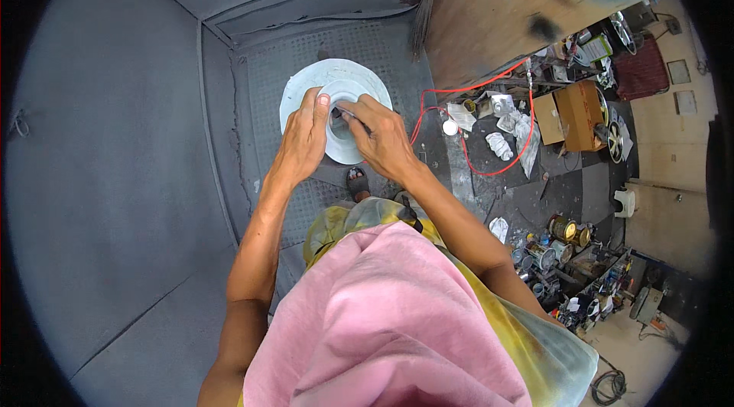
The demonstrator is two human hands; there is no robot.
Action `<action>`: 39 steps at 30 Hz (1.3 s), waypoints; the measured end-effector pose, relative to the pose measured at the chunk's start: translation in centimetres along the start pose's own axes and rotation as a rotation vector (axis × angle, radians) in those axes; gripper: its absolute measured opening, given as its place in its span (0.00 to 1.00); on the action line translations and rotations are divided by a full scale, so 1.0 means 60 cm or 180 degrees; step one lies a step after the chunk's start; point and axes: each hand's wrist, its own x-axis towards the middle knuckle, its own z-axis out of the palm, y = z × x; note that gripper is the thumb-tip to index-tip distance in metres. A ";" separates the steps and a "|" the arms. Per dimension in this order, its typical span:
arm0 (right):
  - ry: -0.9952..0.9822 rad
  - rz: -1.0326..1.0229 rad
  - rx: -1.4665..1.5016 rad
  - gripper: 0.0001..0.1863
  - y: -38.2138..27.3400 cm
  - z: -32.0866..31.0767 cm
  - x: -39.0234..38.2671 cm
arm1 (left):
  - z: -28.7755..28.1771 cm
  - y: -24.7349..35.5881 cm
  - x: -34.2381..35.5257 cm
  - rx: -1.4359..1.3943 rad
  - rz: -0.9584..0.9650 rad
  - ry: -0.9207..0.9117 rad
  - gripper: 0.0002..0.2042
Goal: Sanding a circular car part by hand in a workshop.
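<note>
A pale grey ring-shaped part (pixel 344 153) with a wide flange and a round hole is held up in front of me. My left hand (pixel 304 135) grips its left side, the thumb lying along the rim of the hole. On the other side my right hand (pixel 382 135) has its fingers bent closed, with the fingertips at the hole's inner edge. A small dark bit shows by those fingers, too little to name. Beneath the ring is a larger white round top (pixel 315 76), partly covered by the ring and my hands.
Grey-coated walls (pixel 107 139) stand close on the left and ahead. A wooden panel (pixel 489 17) rises ahead right, next to a bundle of bristles (pixel 425 13). A red hose (pixel 489 173) loops over the right floor among crumpled papers, an open cardboard box (pixel 579 116) and several paint cans (pixel 562 226).
</note>
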 end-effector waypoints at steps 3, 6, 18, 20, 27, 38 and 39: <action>-0.0489 -0.0217 0.0286 0.16 0.005 -0.013 0.000 | 0.003 -0.007 -0.001 0.0098 0.0094 0.0136 0.26; -0.1033 -0.0994 -0.0159 0.18 0.008 -0.046 -0.007 | 0.001 -0.022 -0.003 0.0051 0.0309 0.0183 0.25; -0.0811 -0.1478 -0.2037 0.18 0.015 -0.073 0.010 | -0.004 0.014 -0.008 0.0227 0.0344 -0.0042 0.17; -0.1099 -0.1189 -0.2299 0.11 -0.007 -0.082 -0.003 | -0.002 0.017 -0.011 0.0262 0.0344 -0.0033 0.17; -0.1708 0.0219 0.0275 0.09 0.000 -0.073 0.003 | 0.014 0.034 -0.020 0.0305 0.0714 -0.0003 0.16; -0.0071 -0.0205 -0.0651 0.19 0.051 -0.080 -0.042 | 0.006 0.007 -0.011 0.0047 0.0429 0.0066 0.19; -0.0252 -0.0513 -0.0936 0.21 0.045 -0.071 -0.058 | 0.008 0.002 -0.007 0.0072 0.0265 0.0099 0.20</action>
